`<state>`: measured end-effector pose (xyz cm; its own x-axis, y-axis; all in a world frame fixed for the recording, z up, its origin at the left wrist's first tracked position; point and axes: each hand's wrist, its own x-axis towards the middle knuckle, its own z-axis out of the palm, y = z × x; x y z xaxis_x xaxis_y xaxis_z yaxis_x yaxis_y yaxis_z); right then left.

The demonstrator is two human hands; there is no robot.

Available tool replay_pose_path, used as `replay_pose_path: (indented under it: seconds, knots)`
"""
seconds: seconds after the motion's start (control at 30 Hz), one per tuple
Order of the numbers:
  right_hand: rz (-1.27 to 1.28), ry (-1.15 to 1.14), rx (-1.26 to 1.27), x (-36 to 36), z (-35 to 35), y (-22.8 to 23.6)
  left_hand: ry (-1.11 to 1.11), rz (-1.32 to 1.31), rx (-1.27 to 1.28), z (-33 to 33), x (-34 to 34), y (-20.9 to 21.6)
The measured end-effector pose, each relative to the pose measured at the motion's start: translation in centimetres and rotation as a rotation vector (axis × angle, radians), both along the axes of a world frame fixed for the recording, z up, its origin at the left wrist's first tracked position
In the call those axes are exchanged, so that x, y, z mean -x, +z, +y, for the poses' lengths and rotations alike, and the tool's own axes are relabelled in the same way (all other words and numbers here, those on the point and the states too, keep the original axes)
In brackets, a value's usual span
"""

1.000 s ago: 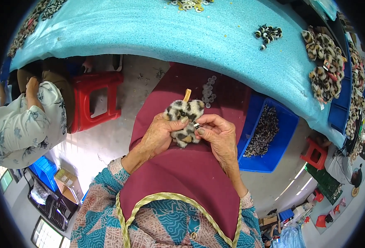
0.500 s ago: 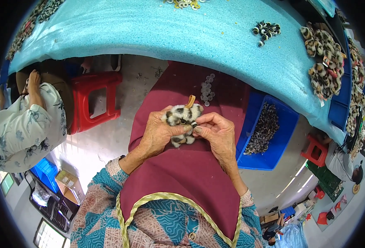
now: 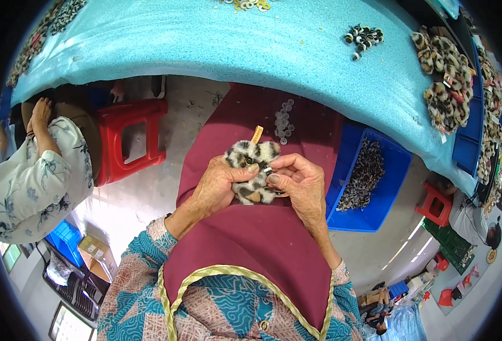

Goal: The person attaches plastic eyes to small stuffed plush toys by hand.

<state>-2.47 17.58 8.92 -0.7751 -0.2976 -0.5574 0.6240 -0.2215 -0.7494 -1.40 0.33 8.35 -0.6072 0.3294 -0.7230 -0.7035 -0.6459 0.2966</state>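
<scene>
Both hands hold a small leopard-print plush piece (image 3: 252,154) with an orange tag over my maroon apron (image 3: 245,244). My left hand (image 3: 219,184) cups it from the left, thumb pressed on its fur. My right hand (image 3: 299,183) grips its right side, with thumb and forefinger pinching a small white part at its middle. A cluster of small white washers (image 3: 284,120) lies on the apron just beyond the plush piece.
A turquoise table (image 3: 205,40) curves across the top, with small dark eye parts (image 3: 363,36) and a pile of leopard plush pieces (image 3: 445,68) on it. A blue bin (image 3: 370,182) of plush pieces stands at my right. A red stool (image 3: 130,136) and a seated person (image 3: 34,176) are at left.
The plush piece has been turned slightly in my hands and my right fingers have shifted on its middle. Both hands stay in the same place over the apron.
</scene>
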Motion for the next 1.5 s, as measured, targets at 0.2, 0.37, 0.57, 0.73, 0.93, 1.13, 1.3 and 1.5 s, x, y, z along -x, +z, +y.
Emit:
replay_pose_path:
  seconds: [0.2,0.37,0.57,0.73,0.93,1.13,1.3,1.5]
  knots:
    - [-0.006,0.035,-0.03,-0.1,-0.1,-0.3,-0.124,0.152,0.279,-0.1,-0.4,-0.1]
    - [0.026,-0.04,0.135,-0.3,-0.2,-0.6,-0.23,0.494,0.649,-0.4,-0.5,0.3]
    - [-0.027,0.064,0.118,-0.5,0.5,-0.2,-0.348,0.692,0.799,-0.8,-0.5,0.9]
    - [0.213,0.092,0.044,1.5,2.4,0.8,-0.438,1.022,0.756,-1.1,-0.7,0.7]
    - [0.364,0.206,0.009,1.1,1.1,1.1,-0.375,1.134,0.823,-0.9,-0.9,0.7]
    - [0.82,0.166,0.032,0.4,0.1,2.7,-0.243,1.569,0.918,-2.0,0.0,2.7]
    - [0.945,0.148,-0.014,0.3,-0.3,4.9,-0.155,1.82,1.054,-2.4,-0.6,3.5]
    - [1.059,0.186,-0.069,0.2,-0.7,5.6,-0.153,1.877,1.011,-3.2,-0.8,3.5]
